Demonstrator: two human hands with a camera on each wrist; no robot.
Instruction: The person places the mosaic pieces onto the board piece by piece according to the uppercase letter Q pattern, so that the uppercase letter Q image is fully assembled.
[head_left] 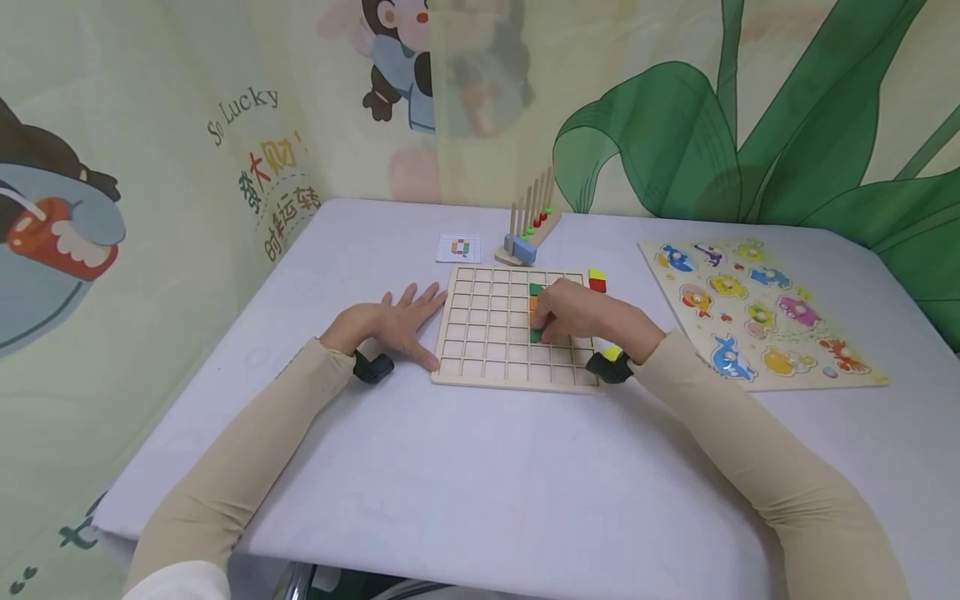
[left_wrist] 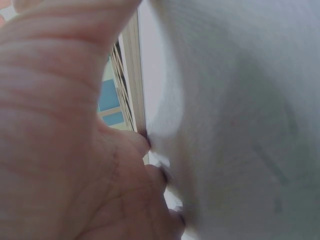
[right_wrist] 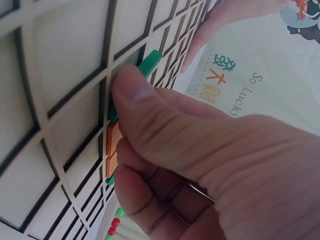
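My left hand [head_left: 401, 325] lies with spread fingers at the left edge of the wooden grid board [head_left: 471, 358], its thumb by the near left corner. Over the board's right part, my right hand [head_left: 577, 310] pinches a green tile [right_wrist: 151, 63] between thumb and fingers, down at a grid cell. Orange tiles [right_wrist: 112, 142] sit in cells just beyond it, partly behind the fingers. Farther up the same column shows another green tile [head_left: 536, 289].
Yellow and red tiles [head_left: 597, 284] lie off the board's far right corner, and a yellow tile [head_left: 612, 352] lies near the right wrist. Behind the board are a pattern card [head_left: 458, 248] and a wooden peg stand [head_left: 534, 229]. An animal puzzle board [head_left: 757, 312] lies at right.
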